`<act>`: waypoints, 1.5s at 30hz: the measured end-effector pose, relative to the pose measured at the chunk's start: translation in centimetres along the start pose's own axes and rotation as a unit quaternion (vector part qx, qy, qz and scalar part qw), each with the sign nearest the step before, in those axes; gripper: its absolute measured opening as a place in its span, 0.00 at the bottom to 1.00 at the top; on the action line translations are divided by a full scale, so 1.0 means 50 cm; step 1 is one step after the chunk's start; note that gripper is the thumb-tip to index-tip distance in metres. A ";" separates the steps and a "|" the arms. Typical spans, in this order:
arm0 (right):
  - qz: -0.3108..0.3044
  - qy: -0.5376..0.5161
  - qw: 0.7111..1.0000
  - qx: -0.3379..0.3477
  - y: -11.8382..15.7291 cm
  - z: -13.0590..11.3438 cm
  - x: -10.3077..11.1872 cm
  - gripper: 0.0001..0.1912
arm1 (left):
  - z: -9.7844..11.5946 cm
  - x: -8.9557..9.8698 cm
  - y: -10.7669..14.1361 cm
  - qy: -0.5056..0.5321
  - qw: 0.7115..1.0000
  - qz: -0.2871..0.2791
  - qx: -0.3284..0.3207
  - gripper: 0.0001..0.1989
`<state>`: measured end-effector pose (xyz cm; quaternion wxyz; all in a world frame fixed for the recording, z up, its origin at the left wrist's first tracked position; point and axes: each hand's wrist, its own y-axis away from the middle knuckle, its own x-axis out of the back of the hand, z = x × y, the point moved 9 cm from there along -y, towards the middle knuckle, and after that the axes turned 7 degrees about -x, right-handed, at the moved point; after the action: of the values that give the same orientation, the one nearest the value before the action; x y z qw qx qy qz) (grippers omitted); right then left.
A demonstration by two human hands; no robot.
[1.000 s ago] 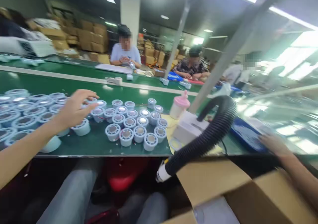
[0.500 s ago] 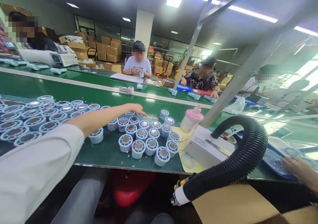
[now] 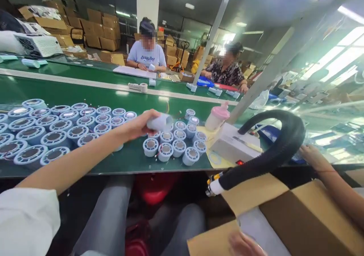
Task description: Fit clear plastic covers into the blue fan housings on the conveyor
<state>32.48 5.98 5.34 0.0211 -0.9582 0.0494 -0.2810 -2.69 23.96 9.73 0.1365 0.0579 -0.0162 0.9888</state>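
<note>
Pale-blue cylindrical plastic cup is lying sideways in the gripping left hand, over similar upright cups on the glossy green bench; the blurred right hand, its grip unclear, is showing by the open brown cardboard box.

The bottle is whitish under a pink lid. Left of it, the cups are pale blue with grey-centred tops, the table deep green. Right of it, the hose is black; below it, the carton tan. Beyond it, a co-worker's shirt is dark, mottled pale.
</note>
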 end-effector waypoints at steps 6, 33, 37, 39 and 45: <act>0.029 0.211 0.941 0.261 0.144 -0.188 -0.248 0.26 | -0.147 -0.223 0.273 0.142 0.932 -0.266 0.201 0.22; -0.123 -0.293 0.933 -0.168 0.082 -0.047 -0.280 0.13 | -0.192 -0.278 0.328 0.069 0.966 -0.247 0.038 0.33; -0.170 -0.099 0.979 0.042 0.104 -0.113 -0.269 0.17 | -0.196 -0.278 0.343 0.159 0.954 -0.229 0.106 0.32; -0.159 -0.023 0.983 0.093 0.117 -0.123 -0.261 0.16 | -0.194 -0.281 0.352 0.162 0.949 -0.246 0.114 0.33; -0.176 -0.075 0.980 0.048 0.126 -0.109 -0.258 0.22 | -0.151 -0.273 0.349 0.070 0.958 -0.278 0.001 0.36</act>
<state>18.24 1.02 2.58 0.0208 -0.9681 -0.1355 -0.2097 4.78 3.86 0.33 0.4071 -0.0093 0.0116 0.9133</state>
